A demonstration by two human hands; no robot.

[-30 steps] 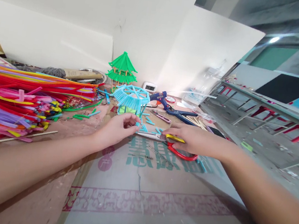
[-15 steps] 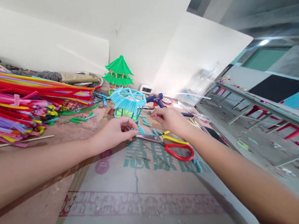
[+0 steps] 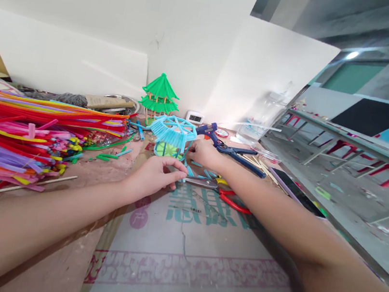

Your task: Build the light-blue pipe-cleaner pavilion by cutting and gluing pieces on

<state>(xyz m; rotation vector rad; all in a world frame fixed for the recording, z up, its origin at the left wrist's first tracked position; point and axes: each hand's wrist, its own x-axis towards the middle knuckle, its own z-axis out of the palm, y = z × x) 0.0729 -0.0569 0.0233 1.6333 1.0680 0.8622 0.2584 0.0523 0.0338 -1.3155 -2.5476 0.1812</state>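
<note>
The light-blue pavilion model (image 3: 173, 135) stands on the worktop (image 3: 75, 182) just beyond both hands, the right hand (image 3: 207, 154) touching its right side with fingers curled, nearer than the left hand (image 3: 155, 175), which pinches a short blue stick piece (image 3: 183, 177) beside the scissors (image 3: 217, 191).
</note>
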